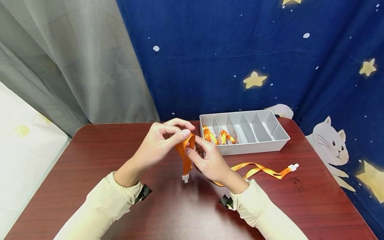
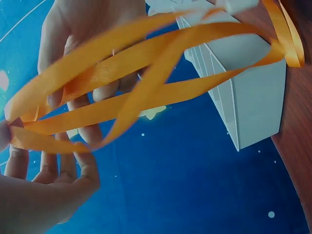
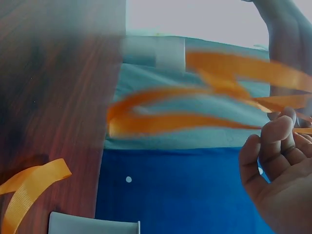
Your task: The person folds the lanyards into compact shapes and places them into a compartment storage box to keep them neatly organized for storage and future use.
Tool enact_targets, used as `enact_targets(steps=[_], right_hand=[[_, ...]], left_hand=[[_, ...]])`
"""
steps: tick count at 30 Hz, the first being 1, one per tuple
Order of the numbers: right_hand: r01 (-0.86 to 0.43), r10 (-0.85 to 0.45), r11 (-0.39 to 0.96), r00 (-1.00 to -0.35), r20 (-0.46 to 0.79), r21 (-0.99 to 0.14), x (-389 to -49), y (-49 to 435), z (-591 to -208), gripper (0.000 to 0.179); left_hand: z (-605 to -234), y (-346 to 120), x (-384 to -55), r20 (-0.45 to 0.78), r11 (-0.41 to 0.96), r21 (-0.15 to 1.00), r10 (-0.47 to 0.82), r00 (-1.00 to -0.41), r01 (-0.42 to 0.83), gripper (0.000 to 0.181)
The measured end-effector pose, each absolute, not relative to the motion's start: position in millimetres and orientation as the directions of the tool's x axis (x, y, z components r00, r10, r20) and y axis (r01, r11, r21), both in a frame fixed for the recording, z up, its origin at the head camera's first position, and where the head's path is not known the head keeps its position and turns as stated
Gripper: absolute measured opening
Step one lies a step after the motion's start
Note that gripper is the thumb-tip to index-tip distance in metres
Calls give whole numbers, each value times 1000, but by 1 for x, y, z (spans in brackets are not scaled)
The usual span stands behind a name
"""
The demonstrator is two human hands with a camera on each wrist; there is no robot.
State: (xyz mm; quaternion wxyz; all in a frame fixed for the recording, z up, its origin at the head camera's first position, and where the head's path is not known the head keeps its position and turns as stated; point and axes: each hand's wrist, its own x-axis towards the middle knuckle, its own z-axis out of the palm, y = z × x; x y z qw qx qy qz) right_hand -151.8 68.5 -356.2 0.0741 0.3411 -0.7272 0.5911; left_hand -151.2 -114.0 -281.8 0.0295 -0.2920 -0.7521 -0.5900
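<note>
Both hands hold a looped orange lanyard (image 1: 186,159) above the table, a white plastic clip (image 1: 185,178) dangling from its lower end. My left hand (image 1: 156,141) pinches the ribbon's top fold between thumb and fingers. Close beside it, the fingers of my right hand (image 1: 214,163) grip the other side of the loop. In the left wrist view, several orange strands (image 2: 161,63) stretch away from the fingertips. The right wrist view shows the ribbon (image 3: 170,122) blurred. Another length of orange lanyard (image 1: 273,172) with a white clip (image 1: 293,167) lies on the table, partly hidden by the right forearm.
A grey divided tray (image 1: 255,147) stands at the table's back right. Its two leftmost compartments hold orange lanyards (image 1: 226,137). The dark red wooden table (image 1: 99,160) ends at a blue star-patterned curtain (image 1: 204,66) and a grey curtain (image 1: 90,66).
</note>
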Motion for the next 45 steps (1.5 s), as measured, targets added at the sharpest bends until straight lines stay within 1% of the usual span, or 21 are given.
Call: enact_targets(steps=[4, 10, 14, 16, 18, 21, 23, 25, 29, 36, 40, 43, 45], right_hand=[[-559, -431, 40, -757, 491, -828, -151, 68, -358, 16], [-538, -497, -75, -710, 499, -840, -152, 72, -365, 26], [-529, -516, -81, -703, 489, -845, -153, 74, -367, 23], [-533, -524, -72, -699, 486, -843, -154, 74, -368, 24], [-541, -531, -63, -693, 487, -839, -155, 75, -368, 30], [-549, -536, -53, -689, 487, -834, -156, 74, -368, 46], [-545, -531, -39, -699, 479, -838, -156, 73, -368, 52], [-538, -524, -22, -711, 469, -842, -157, 73, -367, 49], [-510, -530, -23, -723, 443, -860, -158, 72, -367, 33], [-503, -555, -87, -693, 461, -860, -161, 71, -363, 33], [-468, -592, -100, -681, 431, -878, -165, 71, -360, 31], [-468, -624, -91, -661, 417, -879, -168, 70, -359, 20], [-482, -632, -78, -653, 417, -873, -170, 69, -359, 19]], left_hand=[[-283, -113, -152, 388, 155, 865, 397, -832, 477, 28], [-281, -112, -151, 383, 128, 874, 411, -827, 469, 28], [-280, -112, -150, 368, 99, 889, 425, -827, 447, 27], [-280, -112, -150, 365, 90, 893, 431, -825, 441, 27], [-279, -112, -150, 362, 86, 894, 436, -824, 439, 29], [-279, -110, -150, 363, 89, 893, 438, -822, 442, 31], [-279, -110, -149, 359, 88, 895, 440, -823, 438, 31], [-278, -109, -149, 357, 81, 897, 445, -821, 434, 30], [-278, -108, -148, 352, 61, 904, 459, -816, 424, 27], [-279, -109, -147, 343, 44, 912, 465, -816, 408, 28], [-279, -110, -147, 337, 45, 914, 465, -819, 402, 28], [-278, -110, -146, 325, 37, 922, 466, -823, 385, 26], [-277, -111, -146, 319, 31, 926, 469, -824, 376, 25]])
